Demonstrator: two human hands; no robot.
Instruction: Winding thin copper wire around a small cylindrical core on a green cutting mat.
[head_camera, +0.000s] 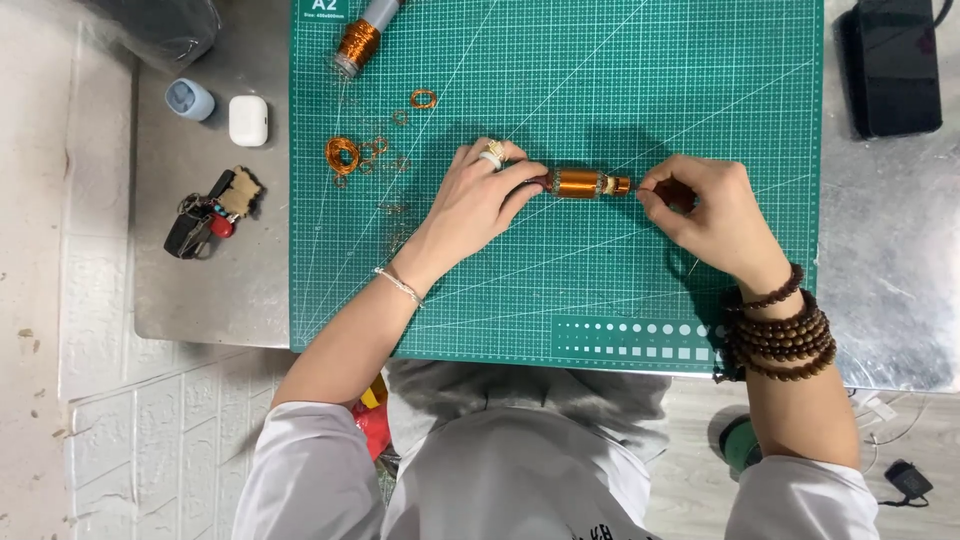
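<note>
My left hand (478, 198) grips the left end of a small copper-wound rotor (580, 183), holding it level just above the green cutting mat (600, 80). At the rotor's right tip, my right hand (705, 208) has its fingertips pinched together; what they pinch is too fine to see. A ring sits on a left finger, and dark bead bracelets wrap my right wrist.
A spool of copper wire (356, 42) lies at the mat's top left, with loose copper wire coils (342, 155) below it. Off the mat to the left are a white earbud case (248, 120), a small grey-blue cap (189, 99) and a key bunch (210, 212). A black device (895, 65) sits top right.
</note>
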